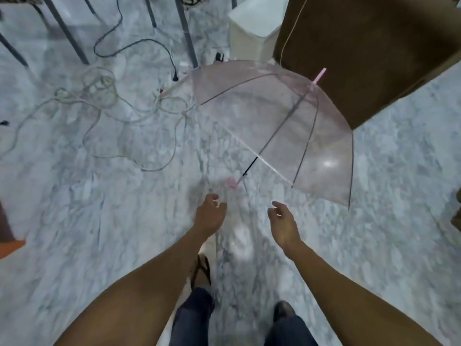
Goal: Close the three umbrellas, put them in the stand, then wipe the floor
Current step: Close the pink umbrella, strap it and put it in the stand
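Observation:
An open transparent umbrella with pink trim lies on its side on the marble floor, its pink tip pointing up right. Its dark shaft runs down to a pink handle near the middle of the view. My left hand reaches forward just below the handle, fingers loosely curled, holding nothing. My right hand hovers beside it under the canopy's lower edge, also empty with relaxed fingers. Neither hand touches the umbrella. No other umbrella and no stand can be seen.
A tangle of white cables and a black cable lie on the floor at left, near grey chair legs. A brown cabinet and a white bin stand behind the umbrella. My feet are below.

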